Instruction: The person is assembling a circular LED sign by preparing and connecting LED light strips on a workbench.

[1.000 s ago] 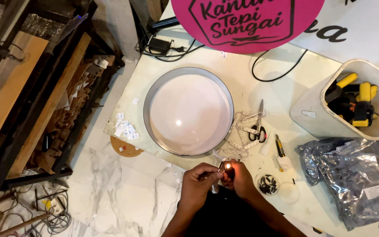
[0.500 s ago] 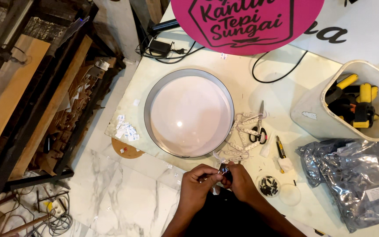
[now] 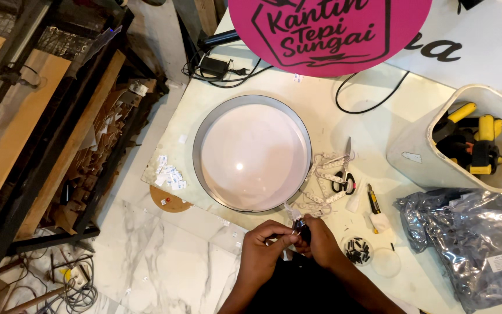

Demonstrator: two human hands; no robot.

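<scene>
My left hand and my right hand meet at the near edge of the white table. Together they pinch a small dark part with thin wires; what it is I cannot tell. A chain of small white modules on wires runs from my fingers up to the right side of a round shallow pan with a grey metal rim and a white inside. The pan lies flat just beyond my hands.
Scissors lie on the module chain, a small knife beside them. A clear dish of black bits and a lid sit right of my hands. A white bin of yellow clamps, silver bags, a pink round sign.
A small glow between my fingers a second ago is gone. My hands stay together at the table edge, fingers shifted slightly on the small part.
</scene>
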